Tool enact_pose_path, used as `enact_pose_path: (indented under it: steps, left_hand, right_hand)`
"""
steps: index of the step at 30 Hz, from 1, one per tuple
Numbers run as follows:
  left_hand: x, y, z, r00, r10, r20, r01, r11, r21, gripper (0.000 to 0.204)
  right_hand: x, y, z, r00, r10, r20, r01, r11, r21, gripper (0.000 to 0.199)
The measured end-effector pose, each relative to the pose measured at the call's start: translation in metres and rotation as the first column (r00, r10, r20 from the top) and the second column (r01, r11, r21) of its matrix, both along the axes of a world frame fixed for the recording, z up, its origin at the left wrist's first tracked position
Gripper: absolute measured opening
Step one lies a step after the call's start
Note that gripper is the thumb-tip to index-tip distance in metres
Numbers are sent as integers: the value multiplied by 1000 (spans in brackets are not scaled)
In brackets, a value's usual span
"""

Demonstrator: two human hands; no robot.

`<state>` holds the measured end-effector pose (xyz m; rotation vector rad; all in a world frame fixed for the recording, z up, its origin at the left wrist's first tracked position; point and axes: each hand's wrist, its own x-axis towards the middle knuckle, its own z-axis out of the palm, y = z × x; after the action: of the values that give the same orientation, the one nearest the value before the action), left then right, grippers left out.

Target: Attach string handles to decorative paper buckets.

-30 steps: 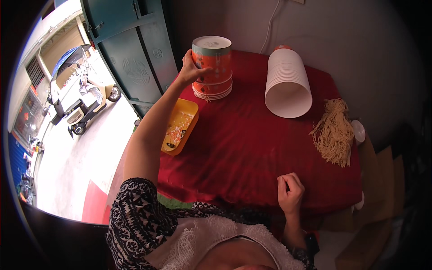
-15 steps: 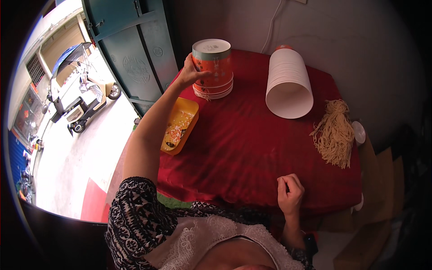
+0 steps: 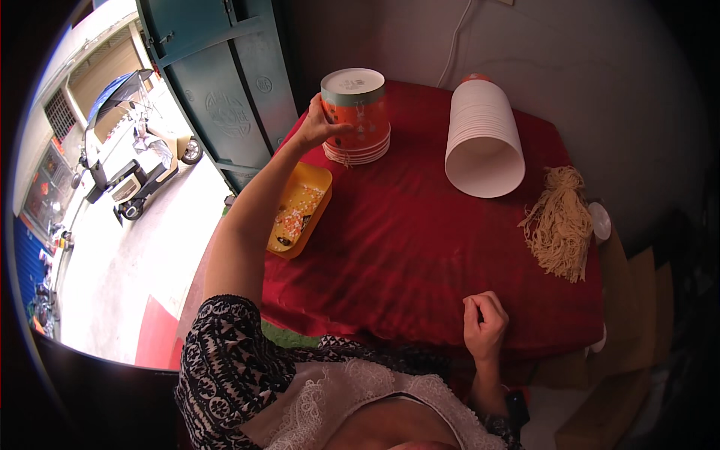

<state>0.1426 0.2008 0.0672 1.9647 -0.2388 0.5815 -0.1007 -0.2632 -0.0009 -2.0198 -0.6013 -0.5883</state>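
Red-clothed table (image 3: 420,247) by open doorway. Stack of orange paper cups (image 3: 355,112), far left corner, gripped by left hand (image 3: 319,127); apparently being lifted. Right hand (image 3: 485,324) fisted, empty, near edge. Separation of one cup needs a steady pull.

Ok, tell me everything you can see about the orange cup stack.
The orange cup stack stands upside down at the far left of the red table: nested paper-looking cups with a pale pattern, a dark band under the pale round base on top, and white rims fanned out at the foot. The left hand grips its side. The yellow tray lies apart, nearer the person.
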Motion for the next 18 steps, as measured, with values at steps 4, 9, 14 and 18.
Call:
enact_pose_path:
  steps: [4,9,14,18]
  left_hand:
    - [7,19,5,990,-80,-113,104,968,229,112]
    - [19,41,38,981,187,-45,-187,982,3,93]
    - [68,21,86,954,273,128,-288,699,655,88]
    - [93,-22,106,939,344,15,-180,452,874,89]
  right_hand:
    - [-1,1,0,1000,-2,-23,2,1000,18,3]
    - [-1,-1,0,1000,5,-19,-5,1000,21,3]
    - [1,0,0,1000,3,0,-3,1000,-4,5]
    - [0,0,1,1000,-4,-21,5,1000,11,4]
